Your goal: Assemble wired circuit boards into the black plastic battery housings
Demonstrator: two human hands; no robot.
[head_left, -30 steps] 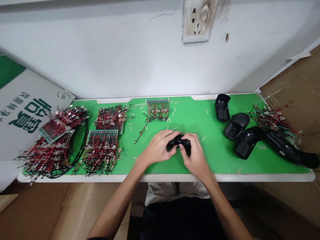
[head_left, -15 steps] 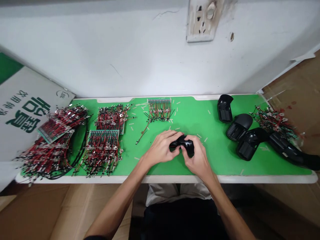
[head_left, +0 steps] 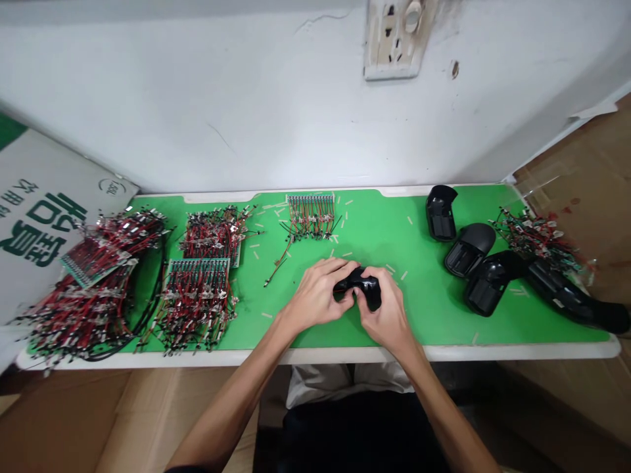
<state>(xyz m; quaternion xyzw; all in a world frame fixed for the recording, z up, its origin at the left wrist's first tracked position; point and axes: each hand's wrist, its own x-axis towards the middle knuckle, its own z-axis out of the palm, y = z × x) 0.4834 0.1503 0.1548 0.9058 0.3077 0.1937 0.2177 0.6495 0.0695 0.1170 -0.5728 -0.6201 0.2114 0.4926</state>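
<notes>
Both hands meet at the middle of the green work mat (head_left: 424, 315). My left hand (head_left: 318, 295) and my right hand (head_left: 387, 309) grip a glossy black plastic housing (head_left: 362, 286), shaped like a game controller shell, and my fingers hide much of it. Just beyond my hands, a small circuit board strip with red and black wires (head_left: 310, 217) lies on the mat. Short pale wire offcuts (head_left: 389, 268) are scattered near my right hand. To my left lie heaps of wired boards (head_left: 197, 302).
Several black housings (head_left: 468, 249) lie at the mat's right end beside a tangled wire pile (head_left: 535, 240). A larger wire heap (head_left: 83, 315) sits at the far left. A white wall with a worn socket (head_left: 394, 39) backs the bench, and cardboard (head_left: 64, 420) lies below.
The black housing has turned slightly between my hands, and my fingers have shifted on it. The whole view has drifted a little as my head moved.
</notes>
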